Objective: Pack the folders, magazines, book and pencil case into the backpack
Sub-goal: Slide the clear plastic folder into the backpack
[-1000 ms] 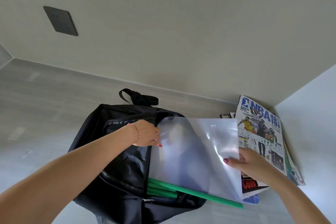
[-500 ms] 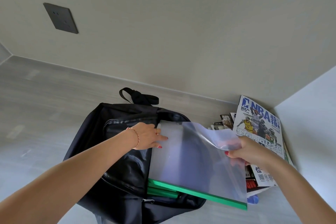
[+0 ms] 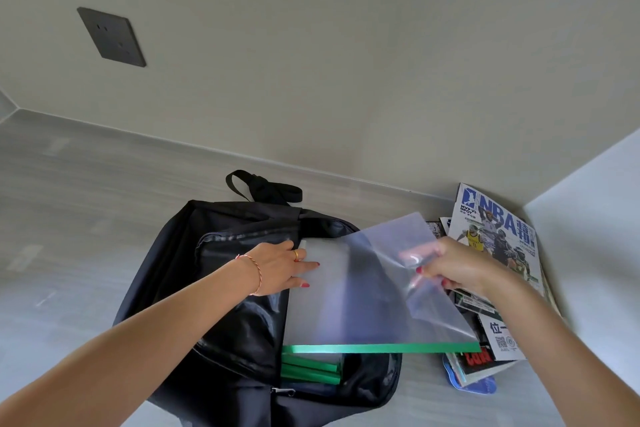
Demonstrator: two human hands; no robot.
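Note:
A black backpack [image 3: 221,288] lies open on the grey floor. A translucent folder [image 3: 363,298] with a green spine lies half over its opening. My right hand [image 3: 460,270] pinches the folder's upper right corner. My left hand [image 3: 280,267] lies with fingers extended on the folder's left edge, at the rim of the opening. Other green folder spines [image 3: 308,371] show inside the bag below it. A stack of magazines [image 3: 498,239], an NBA issue on top, lies to the right. A blue object [image 3: 478,386], perhaps the pencil case, peeks out beneath the stack.
The beige wall [image 3: 346,62] rises just behind the bag, with a dark socket plate [image 3: 110,36] on it. A white panel [image 3: 595,236] closes off the right side beside the magazines. Grey floor [image 3: 69,218] spreads to the left.
My right hand has moved up to the folder's top right corner. The folder's green spine has swung to level and shifted right. My left hand's fingers have extended onto the folder.

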